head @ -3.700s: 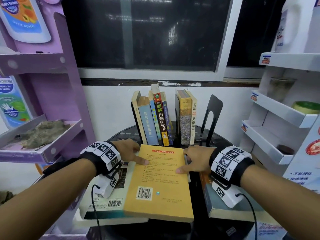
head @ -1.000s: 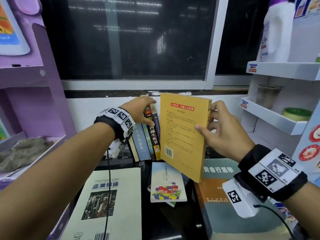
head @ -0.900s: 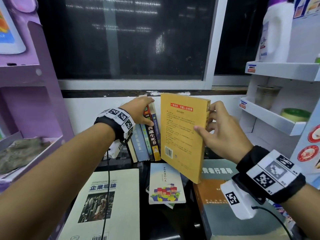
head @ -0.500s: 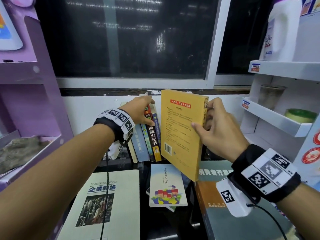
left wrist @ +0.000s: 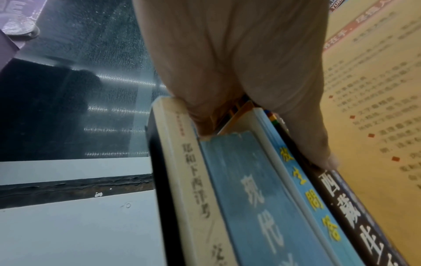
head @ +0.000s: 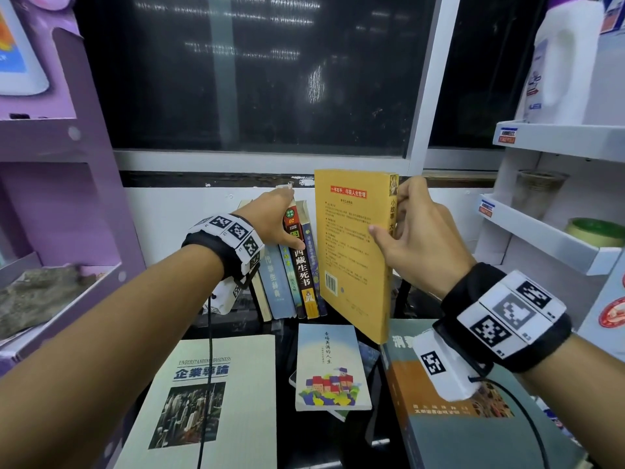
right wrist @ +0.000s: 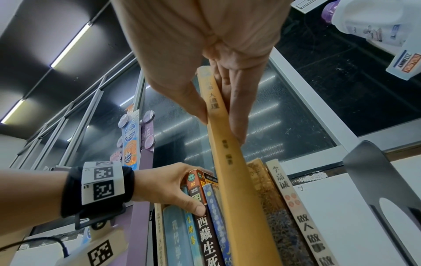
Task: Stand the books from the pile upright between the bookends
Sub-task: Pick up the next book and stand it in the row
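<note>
My right hand (head: 392,214) pinches a yellow book (head: 351,252) near its spine and holds it upright, slightly tilted. Its lower end sits in the gap of the standing row (right wrist: 241,207). A blue-spined book (right wrist: 212,212) is on its left and a brown patterned book (right wrist: 271,207) on its right. My left hand (head: 284,218) grips the tops of the left group of standing books (head: 287,282), thumb on the black-and-red spine (right wrist: 200,210). The grey right bookend (right wrist: 373,176) stands beyond a white-spined book (right wrist: 293,203). The dark left bookend (left wrist: 159,180) shows beside the cream book.
Flat on the dark table lie a large white business book (head: 209,394), a small pale blue book (head: 326,367) and a big teal-and-orange book (head: 456,421). A purple shelf unit (head: 50,214) stands to the left, white shelves (head: 548,231) to the right, a window behind.
The yellow book came off the flat pile, was turned upright and has moved back toward the gap in the row. My left hand stays on the left group of books.
</note>
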The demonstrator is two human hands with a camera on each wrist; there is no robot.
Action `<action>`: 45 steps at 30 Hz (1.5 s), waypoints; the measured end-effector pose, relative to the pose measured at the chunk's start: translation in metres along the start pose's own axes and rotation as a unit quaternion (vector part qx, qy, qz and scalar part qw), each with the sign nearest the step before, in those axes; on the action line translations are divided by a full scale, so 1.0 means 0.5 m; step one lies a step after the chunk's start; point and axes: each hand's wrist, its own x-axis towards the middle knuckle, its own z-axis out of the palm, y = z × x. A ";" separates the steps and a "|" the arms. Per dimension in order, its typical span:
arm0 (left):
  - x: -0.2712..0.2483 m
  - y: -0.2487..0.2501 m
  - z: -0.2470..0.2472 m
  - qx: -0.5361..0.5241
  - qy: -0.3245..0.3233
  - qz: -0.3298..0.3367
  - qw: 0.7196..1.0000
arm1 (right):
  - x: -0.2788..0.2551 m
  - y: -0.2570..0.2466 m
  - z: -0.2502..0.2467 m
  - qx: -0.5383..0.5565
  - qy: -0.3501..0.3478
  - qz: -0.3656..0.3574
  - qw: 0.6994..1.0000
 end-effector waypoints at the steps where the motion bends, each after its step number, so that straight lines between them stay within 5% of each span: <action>1: 0.000 0.000 0.000 -0.003 -0.001 0.000 1.000 | 0.004 -0.002 0.001 -0.003 -0.002 0.002 1.000; 15: -0.007 0.008 -0.003 -0.017 -0.002 -0.011 1.000 | 0.050 -0.021 0.052 -0.015 0.000 0.005 1.000; 34: -0.011 0.012 -0.002 -0.013 0.014 -0.012 1.000 | 0.083 0.024 0.247 0.060 0.067 -0.020 0.996; 45: -0.013 0.008 0.000 -0.019 0.024 -0.007 1.000 | 0.092 0.050 0.293 0.058 0.000 -0.008 0.998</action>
